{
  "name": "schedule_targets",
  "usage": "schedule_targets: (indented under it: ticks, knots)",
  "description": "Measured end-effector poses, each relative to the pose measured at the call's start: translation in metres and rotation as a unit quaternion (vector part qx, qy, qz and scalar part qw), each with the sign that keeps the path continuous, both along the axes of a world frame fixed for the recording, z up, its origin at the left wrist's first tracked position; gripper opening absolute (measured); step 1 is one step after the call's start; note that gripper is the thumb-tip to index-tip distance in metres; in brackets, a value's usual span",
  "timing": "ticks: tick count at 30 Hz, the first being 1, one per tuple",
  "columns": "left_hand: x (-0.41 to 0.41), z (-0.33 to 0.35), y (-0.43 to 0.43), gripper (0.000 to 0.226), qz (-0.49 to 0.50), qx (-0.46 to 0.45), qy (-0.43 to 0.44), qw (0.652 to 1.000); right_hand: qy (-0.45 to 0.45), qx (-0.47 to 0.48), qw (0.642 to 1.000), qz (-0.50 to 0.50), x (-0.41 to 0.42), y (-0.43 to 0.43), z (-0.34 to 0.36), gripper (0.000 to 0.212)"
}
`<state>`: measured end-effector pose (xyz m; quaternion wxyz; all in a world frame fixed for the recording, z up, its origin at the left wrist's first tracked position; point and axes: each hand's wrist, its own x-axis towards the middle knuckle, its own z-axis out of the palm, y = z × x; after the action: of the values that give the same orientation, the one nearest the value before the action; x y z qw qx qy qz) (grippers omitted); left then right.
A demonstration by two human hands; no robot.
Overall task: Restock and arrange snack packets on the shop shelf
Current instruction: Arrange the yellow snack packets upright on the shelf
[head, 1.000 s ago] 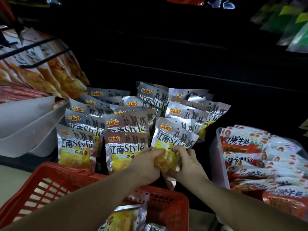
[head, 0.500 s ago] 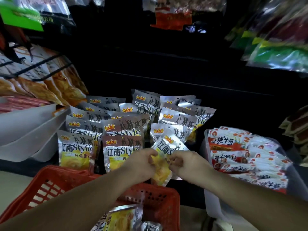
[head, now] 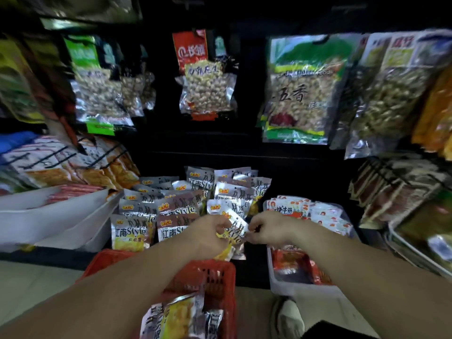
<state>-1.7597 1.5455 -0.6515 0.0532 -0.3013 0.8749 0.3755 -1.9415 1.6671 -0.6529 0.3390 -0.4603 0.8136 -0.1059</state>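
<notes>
A silver and yellow snack packet (head: 236, 234) is held tilted between both hands at the front of the low shelf. My left hand (head: 208, 234) grips its left side and my right hand (head: 267, 228) pinches its right edge. Behind it stand several rows of matching silver packets (head: 176, 209), upright and overlapping. Below my arms is a red plastic basket (head: 215, 272) with a few more of the same packets (head: 176, 316) lying inside.
A clear bin of red and white packets (head: 315, 211) sits right of the silver rows. White trays (head: 49, 216) with orange packs are at the left. Bags of nuts (head: 208, 86) hang on hooks above. More hanging packs crowd the right side (head: 391, 187).
The camera has tilted up, so the hanging bags above came into view. The packet between my hands has risen a little and turned, its silver top now showing.
</notes>
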Motion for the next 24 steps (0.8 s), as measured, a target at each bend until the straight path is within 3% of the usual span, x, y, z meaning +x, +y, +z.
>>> schedule_targets:
  ticks: [8, 14, 20, 24]
  knots:
    - [0.005, -0.046, -0.011, 0.056, 0.097, 0.027, -0.015, 0.995, -0.016, -0.103, 0.987, -0.121, 0.006, -0.019, -0.036, 0.048]
    - [-0.030, -0.099, -0.061, 0.053, 0.131, 0.071, 0.002, 0.989, -0.054, -0.108, 0.973, -0.196, -0.005, -0.066, -0.100, 0.052]
    - [-0.046, -0.158, -0.091, 0.032, 0.156, 0.114, -0.049, 0.980, -0.103, -0.039, 0.950, -0.293, -0.027, -0.106, -0.164, 0.019]
    - [-0.050, -0.175, -0.097, 0.038, 0.162, 0.134, -0.054, 0.976, -0.080, -0.065, 0.958, -0.267, -0.032, -0.114, -0.177, 0.005]
